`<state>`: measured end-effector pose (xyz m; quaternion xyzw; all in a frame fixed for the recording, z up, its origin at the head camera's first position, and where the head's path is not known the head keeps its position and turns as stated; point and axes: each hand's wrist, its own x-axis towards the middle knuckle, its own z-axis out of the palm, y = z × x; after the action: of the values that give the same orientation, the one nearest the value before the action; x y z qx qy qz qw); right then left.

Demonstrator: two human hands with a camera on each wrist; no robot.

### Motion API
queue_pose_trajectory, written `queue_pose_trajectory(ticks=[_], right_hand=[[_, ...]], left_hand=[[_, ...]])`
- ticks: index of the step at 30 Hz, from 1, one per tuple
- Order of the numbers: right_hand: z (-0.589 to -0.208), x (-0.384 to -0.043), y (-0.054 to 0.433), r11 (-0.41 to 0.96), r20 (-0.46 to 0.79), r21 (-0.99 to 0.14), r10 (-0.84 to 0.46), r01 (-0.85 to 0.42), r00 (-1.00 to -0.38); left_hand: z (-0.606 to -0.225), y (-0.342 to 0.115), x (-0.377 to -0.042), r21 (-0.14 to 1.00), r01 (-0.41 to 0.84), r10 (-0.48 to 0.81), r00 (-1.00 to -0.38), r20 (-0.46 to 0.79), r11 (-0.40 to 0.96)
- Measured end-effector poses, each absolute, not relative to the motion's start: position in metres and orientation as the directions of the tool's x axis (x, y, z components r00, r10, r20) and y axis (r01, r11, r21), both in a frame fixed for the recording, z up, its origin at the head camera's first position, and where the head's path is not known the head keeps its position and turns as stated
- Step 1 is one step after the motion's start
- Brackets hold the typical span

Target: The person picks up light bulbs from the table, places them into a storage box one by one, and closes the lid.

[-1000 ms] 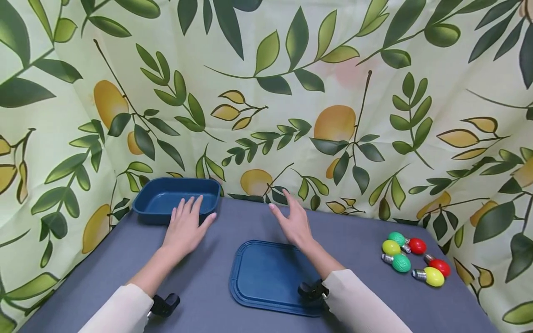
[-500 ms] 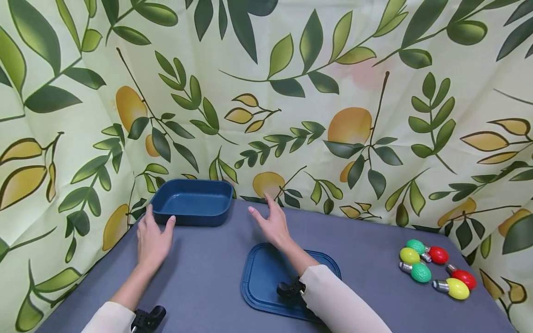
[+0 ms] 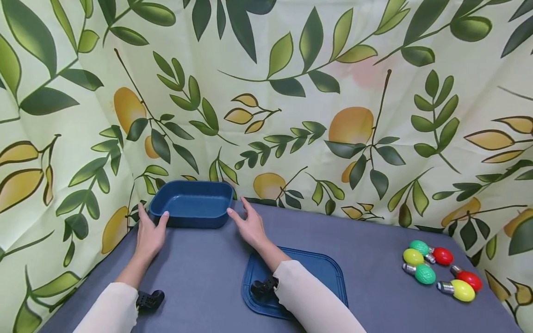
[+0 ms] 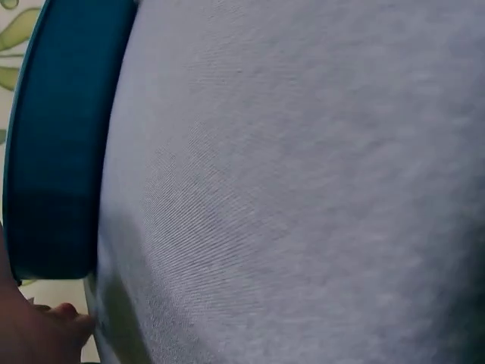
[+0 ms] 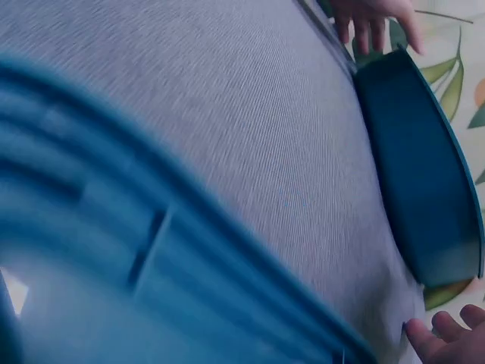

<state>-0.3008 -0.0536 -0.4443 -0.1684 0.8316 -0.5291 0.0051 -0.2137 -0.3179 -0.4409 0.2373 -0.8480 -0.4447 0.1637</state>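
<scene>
A blue rectangular container (image 3: 193, 221) with an open top stands at the back left of the table, against the cloth backdrop. My left hand (image 3: 149, 237) is at its left end, fingers extended and thumb near the front corner. At the right end is my right hand (image 3: 249, 227), its fingers straight and spread from the thumb. Whether either hand touches the container I cannot tell. Under my right forearm lies a flat blue lid (image 3: 320, 268), partly hidden by the sleeve. The right wrist view shows the container (image 5: 417, 167) between both hands.
Several bulbs in green, yellow and red, including a yellow bulb (image 3: 463, 290), lie grouped on the right of the grey table (image 3: 200, 282). A leaf-and-fruit patterned cloth (image 3: 291, 111) hangs behind the table and along its sides.
My left hand has moved from in front of the container to its left end. My right hand has come left to the right end. The head view has shifted slightly; the container appears unmoved.
</scene>
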Motion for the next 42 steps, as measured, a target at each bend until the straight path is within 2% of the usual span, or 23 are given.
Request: queue_pose_trajectory(ticks=[9,17,23,31,35,42], right_hand=[[-0.448,-0.302,-0.072,0.409,0.183,-0.857,-0.325,-0.312,-0.928],[-0.452,-0.294,-0.083,0.343,0.196,-0.893,-0.287,-0.291,-0.938],[-0.45,-0.289,-0.078,0.308,0.207,-0.912,-0.226,-0.272,-0.952],[-0.446,-0.288,-0.05,0.303,0.209,-0.92,-0.155,-0.248,-0.966],[-0.447,-0.288,-0.031,0.289,0.212,-0.926,-0.133,-0.242,-0.968],[-0.448,-0.284,0.004,0.293,0.193,-0.931,-0.115,-0.219,-0.974]], left_hand=[[-0.438,-0.317,-0.217,0.783,-0.259,-0.497,-0.865,0.073,0.566],[-0.439,-0.315,-0.215,0.741,-0.275,-0.468,-0.882,0.06,0.613],[-0.438,-0.303,-0.217,0.801,-0.259,-0.512,-0.857,0.068,0.539],[-0.437,-0.273,-0.226,0.924,-0.126,-0.573,-0.812,0.114,0.362],[-0.437,-0.26,-0.23,0.928,-0.111,-0.544,-0.832,0.11,0.356],[-0.438,-0.246,-0.236,0.872,-0.166,-0.414,-0.909,0.046,0.461]])
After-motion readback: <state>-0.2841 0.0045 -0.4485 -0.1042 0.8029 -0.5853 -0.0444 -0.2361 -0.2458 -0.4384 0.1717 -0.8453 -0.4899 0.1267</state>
